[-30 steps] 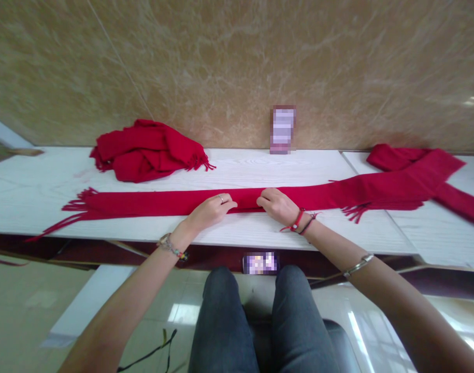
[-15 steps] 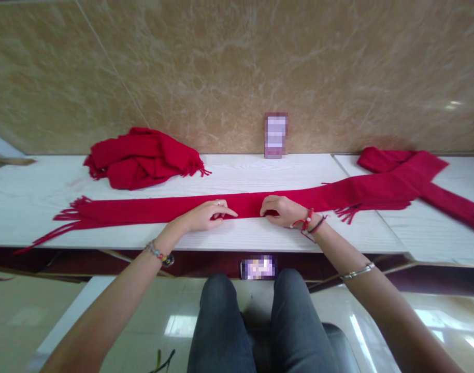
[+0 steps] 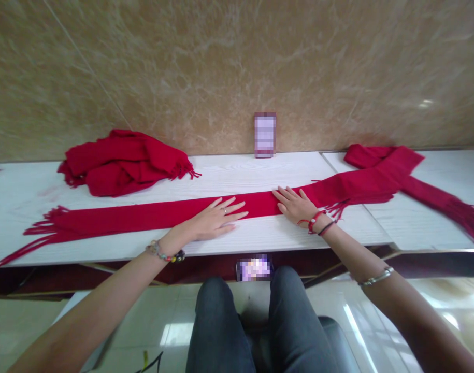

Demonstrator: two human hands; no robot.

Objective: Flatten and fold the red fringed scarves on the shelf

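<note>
A long red fringed scarf (image 3: 143, 217) lies folded lengthwise along the white table (image 3: 260, 235). My left hand (image 3: 215, 220) rests flat on it near the middle, fingers spread, a ring on one finger. My right hand (image 3: 297, 204) also lies flat and open on the scarf, a little to the right, with red and black cords at the wrist. The scarf's right end, with its fringe (image 3: 338, 207), overlaps another red scarf (image 3: 415, 176) lying across the right table.
A crumpled pile of red scarves (image 3: 120, 163) sits at the back left. A small blurred card (image 3: 264, 134) stands against the marble wall. My knees in dark trousers are below the table edge, a blurred object (image 3: 254, 268) between them and the table.
Both hands went from pinching the scarf's near edge to lying flat with fingers spread; the right hand slid rightward. The view shifted slightly right.
</note>
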